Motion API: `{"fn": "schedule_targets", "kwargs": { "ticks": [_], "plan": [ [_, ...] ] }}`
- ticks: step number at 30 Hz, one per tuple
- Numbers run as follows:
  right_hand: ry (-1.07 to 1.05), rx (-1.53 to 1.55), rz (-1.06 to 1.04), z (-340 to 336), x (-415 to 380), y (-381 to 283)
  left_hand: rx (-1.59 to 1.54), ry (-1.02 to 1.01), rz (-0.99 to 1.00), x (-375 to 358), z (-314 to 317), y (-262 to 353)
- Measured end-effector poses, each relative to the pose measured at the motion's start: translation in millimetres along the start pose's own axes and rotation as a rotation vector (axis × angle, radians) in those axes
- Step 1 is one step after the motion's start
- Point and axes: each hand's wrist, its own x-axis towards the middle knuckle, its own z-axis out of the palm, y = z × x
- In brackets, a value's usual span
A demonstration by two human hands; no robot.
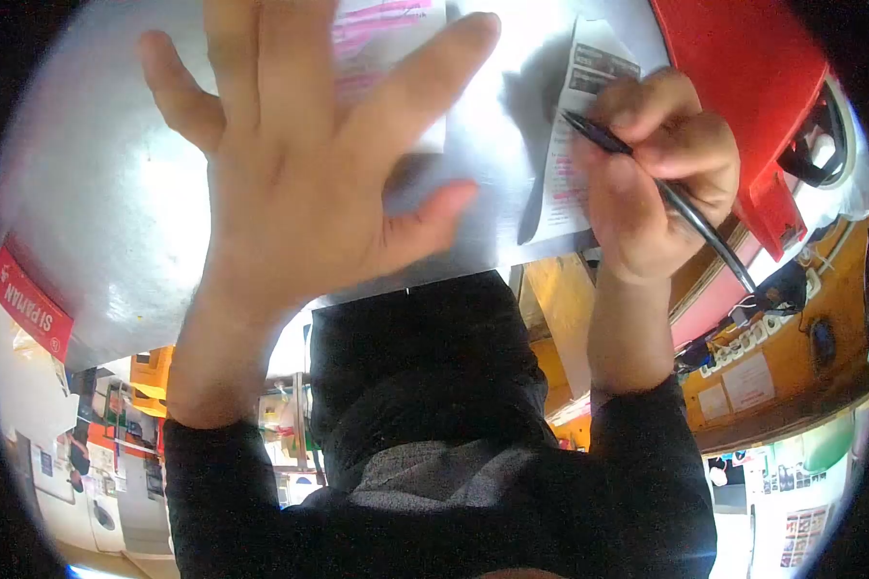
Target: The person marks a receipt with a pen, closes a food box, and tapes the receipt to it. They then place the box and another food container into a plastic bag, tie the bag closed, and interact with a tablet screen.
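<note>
My left hand (290, 183) is spread wide, back toward me, over a sheet of paper (381, 48) with pink marks. It hides much of that sheet. In my right hand (661, 174) a black pen (690, 207) is gripped, its tip pointing up and to the left. A printed slip (562, 193), with dark bands near its top and pink marks lower down, runs beneath or behind the fingers of that hand. Whether the fingers also pinch this slip I cannot tell.
Under the hands lies a shiny metal tabletop (116, 183), its near edge close to my body. A red lettered box or card (29, 304) is at the left edge. To the right stands a large red object (743, 77), with power sockets (748, 343) on wood below.
</note>
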Motion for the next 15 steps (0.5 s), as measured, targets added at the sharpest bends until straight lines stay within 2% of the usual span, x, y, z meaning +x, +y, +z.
{"fn": "schedule_targets", "kwargs": {
  "ticks": [1, 3, 5, 7, 9, 11, 12, 14, 15],
  "plan": [
    [0.033, 0.065, 0.023, 5.2, 1.8, 1.8, -0.127, 0.032, 0.026, 1.3, -3.9, 4.3],
    [0.082, 0.257, 0.069, 13.7, 9.4, 7.5, -0.106, 0.000, 0.213, 0.6, -3.0, 8.7],
    [0.121, 0.511, 0.111, 20.2, 19.5, 15.5, -0.212, 0.008, 0.206, -5.2, 11.4, 1.2],
    [0.163, 0.852, -0.023, 32.9, 25.6, 50.8, -0.255, 0.055, 0.192, -6.2, 13.7, -2.1],
    [0.147, 1.059, -0.050, 34.3, 28.3, 60.5, -0.057, -0.040, 0.196, -1.4, 7.8, 7.9],
    [0.112, 0.876, 0.007, 26.8, 24.5, 46.2, 0.035, -0.111, 0.169, 1.7, 2.2, 13.3],
    [0.097, 0.623, 0.045, 16.7, 14.4, 20.4, 0.029, -0.137, 0.142, 3.0, -0.1, 14.4],
    [0.058, 0.098, -0.011, 8.3, 1.7, -2.7, -0.014, -0.164, 0.148, 1.7, 1.0, 12.0],
    [0.014, -0.028, -0.002, 6.7, -4.6, -8.3, -0.052, -0.167, 0.181, -0.9, 5.0, 5.8]
  ]
}}
